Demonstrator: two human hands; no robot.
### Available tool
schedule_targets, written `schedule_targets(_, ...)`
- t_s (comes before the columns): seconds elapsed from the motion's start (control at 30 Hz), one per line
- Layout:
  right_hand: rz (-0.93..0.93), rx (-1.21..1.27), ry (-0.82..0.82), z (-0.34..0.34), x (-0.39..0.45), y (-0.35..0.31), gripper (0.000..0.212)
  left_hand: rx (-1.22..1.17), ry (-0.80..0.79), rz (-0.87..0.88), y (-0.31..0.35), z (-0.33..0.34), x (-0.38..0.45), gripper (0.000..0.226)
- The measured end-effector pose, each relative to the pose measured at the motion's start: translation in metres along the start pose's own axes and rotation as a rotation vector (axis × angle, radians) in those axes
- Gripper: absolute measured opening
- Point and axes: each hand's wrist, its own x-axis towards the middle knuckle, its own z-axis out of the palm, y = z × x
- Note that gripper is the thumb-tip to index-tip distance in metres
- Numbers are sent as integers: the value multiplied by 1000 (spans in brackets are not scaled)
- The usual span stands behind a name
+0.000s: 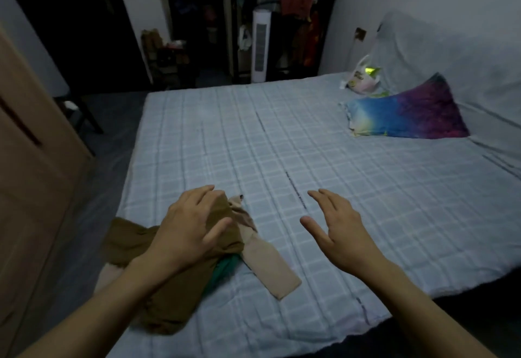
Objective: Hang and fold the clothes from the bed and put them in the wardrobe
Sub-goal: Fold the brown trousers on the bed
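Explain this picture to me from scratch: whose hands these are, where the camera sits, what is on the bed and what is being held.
No machine here: a person wears a camera on the head, looking down at their own two bare hands. The left hand rests on a brown garment at the near corner of the bed, fingers slightly curled over the cloth. A beige piece and something green lie beside it. The right hand hovers open, holding nothing. Farther off lie a colourful pillow and a plastic bag.

No legible text, labels or numbers anywhere.
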Motion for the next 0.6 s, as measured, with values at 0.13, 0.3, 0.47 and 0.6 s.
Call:
schedule_targets(0.13,-48,91,-103,16,33,43,69,-10,-14,-144,16,23,8,60)
schedule_targets(0.3,-166,76,-236,41,71,51,64,-8,26,-313,17,34,0,71)
schedule_targets(0.47,-303,73,-320,67,100,28,61,-30,62,-496,-10,33,-26,64)
schedule_targets(0.6,-370,56,-354,92,123,0,58,-25,80,-606,-49,40,-45,53)
